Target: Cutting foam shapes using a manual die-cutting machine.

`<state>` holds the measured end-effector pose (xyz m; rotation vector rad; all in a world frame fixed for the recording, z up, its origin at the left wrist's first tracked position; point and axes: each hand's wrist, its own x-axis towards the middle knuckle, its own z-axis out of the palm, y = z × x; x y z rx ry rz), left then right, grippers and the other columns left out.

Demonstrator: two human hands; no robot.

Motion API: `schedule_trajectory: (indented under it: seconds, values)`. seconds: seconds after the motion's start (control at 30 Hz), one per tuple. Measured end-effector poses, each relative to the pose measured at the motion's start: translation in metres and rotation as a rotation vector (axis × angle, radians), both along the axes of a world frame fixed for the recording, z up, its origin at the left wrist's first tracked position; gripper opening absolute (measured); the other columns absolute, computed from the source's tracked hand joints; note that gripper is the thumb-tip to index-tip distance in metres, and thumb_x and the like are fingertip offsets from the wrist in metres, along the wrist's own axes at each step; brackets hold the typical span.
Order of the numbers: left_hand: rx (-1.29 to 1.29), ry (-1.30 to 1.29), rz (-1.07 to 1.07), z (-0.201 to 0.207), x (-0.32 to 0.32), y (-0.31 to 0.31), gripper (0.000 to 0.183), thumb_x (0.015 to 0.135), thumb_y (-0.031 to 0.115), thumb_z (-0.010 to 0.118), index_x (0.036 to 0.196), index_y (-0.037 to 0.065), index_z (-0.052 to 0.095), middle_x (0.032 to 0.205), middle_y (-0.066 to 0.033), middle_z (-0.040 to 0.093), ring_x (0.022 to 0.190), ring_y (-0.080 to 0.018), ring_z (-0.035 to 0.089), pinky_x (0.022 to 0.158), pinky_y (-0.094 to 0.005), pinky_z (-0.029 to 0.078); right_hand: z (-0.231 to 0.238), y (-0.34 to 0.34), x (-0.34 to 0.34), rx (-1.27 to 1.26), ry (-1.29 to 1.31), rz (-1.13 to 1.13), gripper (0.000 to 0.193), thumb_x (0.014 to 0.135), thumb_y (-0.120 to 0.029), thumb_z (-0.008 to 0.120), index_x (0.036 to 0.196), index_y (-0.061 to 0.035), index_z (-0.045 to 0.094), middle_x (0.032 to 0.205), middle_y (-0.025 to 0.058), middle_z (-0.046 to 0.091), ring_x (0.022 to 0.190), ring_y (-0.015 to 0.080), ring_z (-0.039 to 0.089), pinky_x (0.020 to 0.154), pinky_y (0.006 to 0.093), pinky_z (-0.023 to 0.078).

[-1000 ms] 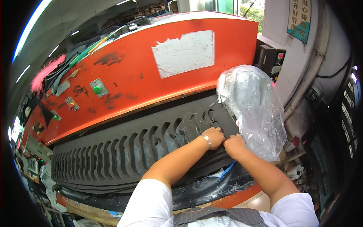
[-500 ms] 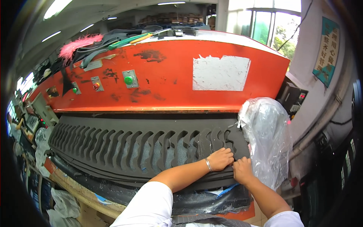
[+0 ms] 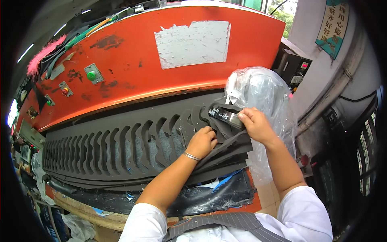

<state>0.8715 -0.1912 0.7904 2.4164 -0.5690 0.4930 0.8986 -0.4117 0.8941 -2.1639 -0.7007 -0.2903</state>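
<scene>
Dark grey foam sheets [image 3: 121, 115] lie stacked on the bench, with a row of several wavy slots cut through. At the stack's right end, my right hand [image 3: 258, 124] is closed on a dark metal cutting die [image 3: 226, 117] with handwriting on its side. The die is tilted, raised at my thumb, and foam is bent up around it. My left hand [image 3: 202, 142] rests lower down to its left, fingers curled on the foam beside the last slots; its fingertips are partly hidden. Bluish padding shows through the slots.
The orange press [image 3: 133, 72] with a green button [image 3: 92, 75] rises behind the foam. Clear plastic wrapping [image 3: 262, 92] bulges at the right end. A black control box [image 3: 292, 68] stands by the wall. Black sheeting [image 3: 193, 199] covers the bench's front edge.
My right hand has come up from the foam's near right edge with the cutting die now in view. My left hand has shifted left. The view has turned right and down.
</scene>
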Motion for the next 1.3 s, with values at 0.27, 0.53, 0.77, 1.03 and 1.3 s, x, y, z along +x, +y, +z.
schedule_trajectory:
  seconds: [0.27,0.53,0.77,1.03,1.3]
  values:
    - [-0.448,-0.037,0.101,-0.011,-0.013,0.01,0.022,0.074,0.007,0.066,0.095,0.002,0.061,0.102,-0.0154,0.059,0.097,-0.0319,0.058,0.082,-0.0374,0.048,-0.087,-0.063,-0.082,1.178,0.267,0.069,0.021,0.1,-0.019,0.049,0.106,-0.0001,0.056,0.098,0.0045,0.059,0.087,0.0117,0.054,0.08,0.0285,0.044]
    - [-1.541,0.581,-0.382,0.028,-0.109,-0.007,0.054,0.096,0.035,0.054,0.136,0.002,0.039,0.128,-0.0102,0.054,0.114,-0.0184,0.053,0.101,-0.036,0.038,-0.074,0.002,-0.167,0.333,-0.04,0.259,0.01,0.09,-0.013,0.062,0.091,-0.0027,0.059,0.088,0.0096,0.057,0.084,0.0224,0.051,0.082,0.0352,0.039]
    - [-1.589,0.552,-0.267,0.061,-0.186,0.048,0.048,0.084,0.006,0.066,0.127,-0.001,0.046,0.116,-0.009,0.06,0.103,-0.0178,0.06,0.093,-0.0327,0.047,-0.06,0.07,-0.218,0.24,0.041,0.369,0.074,0.078,-0.029,0.079,0.138,-0.0071,0.042,0.133,0.0225,0.038,0.12,0.0362,0.044,0.092,0.0391,0.047]
    - [-1.169,0.582,-0.024,0.057,-0.254,0.108,0.066,0.066,0.005,0.083,0.122,0.004,0.05,0.106,-0.0057,0.061,0.096,-0.0184,0.061,0.088,-0.0335,0.05,-0.088,0.135,-0.243,-0.081,0.205,0.576,0.065,0.073,-0.018,0.073,0.133,-0.0116,0.05,0.096,0.0167,0.055,0.088,0.0342,0.057,0.075,0.0432,0.049]
    - [-0.943,0.695,-0.118,0.029,-0.284,0.16,0.095,0.054,0.01,0.093,0.132,0.005,0.039,0.107,-0.005,0.06,0.097,-0.017,0.061,0.086,-0.0323,0.052,-0.108,0.167,-0.251,0.161,0.632,0.988,0.046,0.073,-0.009,0.075,0.117,-0.0044,0.062,0.098,0.0106,0.06,0.091,0.0244,0.063,0.074,0.0341,0.05]
